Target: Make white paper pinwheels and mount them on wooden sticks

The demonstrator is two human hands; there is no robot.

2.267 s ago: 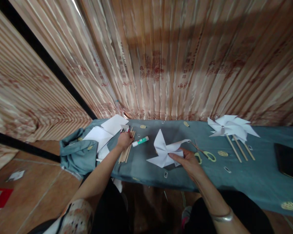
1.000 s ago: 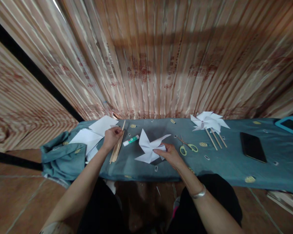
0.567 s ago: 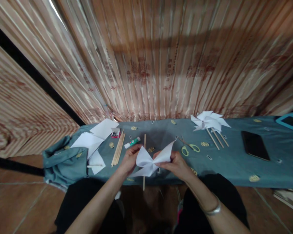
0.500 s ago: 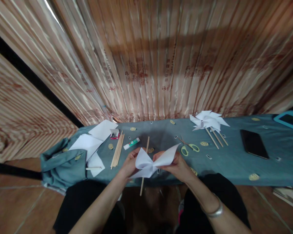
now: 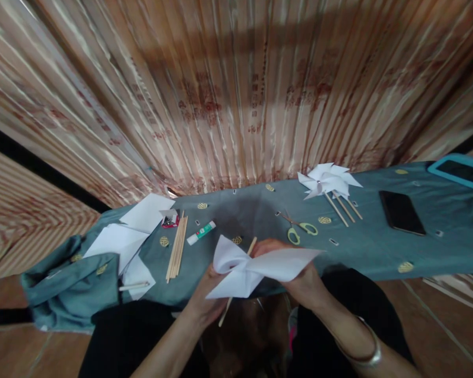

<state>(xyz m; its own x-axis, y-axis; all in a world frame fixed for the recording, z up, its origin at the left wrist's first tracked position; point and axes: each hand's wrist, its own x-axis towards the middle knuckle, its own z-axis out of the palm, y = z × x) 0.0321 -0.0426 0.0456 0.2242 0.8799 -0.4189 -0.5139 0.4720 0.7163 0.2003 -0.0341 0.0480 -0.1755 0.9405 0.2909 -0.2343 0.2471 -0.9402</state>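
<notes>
A white paper pinwheel (image 5: 249, 274) is held over the table's front edge, with a thin wooden stick (image 5: 225, 311) passing slantwise behind it. My left hand (image 5: 205, 296) grips the pinwheel from the left, its fingertips partly hidden under the folded paper. My right hand (image 5: 305, 283) is closed at the pinwheel's right side, behind a large blade that covers most of its fingers. Beyond my hands lie green-handled scissors (image 5: 299, 231) and a glue stick (image 5: 201, 233). Left of the glue is a bundle of wooden sticks (image 5: 177, 249).
White paper sheets (image 5: 116, 241) and a pen (image 5: 134, 286) lie at left, near a small red box (image 5: 170, 218). Finished pinwheels (image 5: 329, 181) rest at the back right, beside a black phone (image 5: 402, 212) and a blue-framed tablet (image 5: 463, 170). A patterned curtain (image 5: 236, 105) hangs behind the table.
The pinwheel has turned in my hands and its right blade now spreads further right. The stick leans more. My view has shifted, so the table appears tilted.
</notes>
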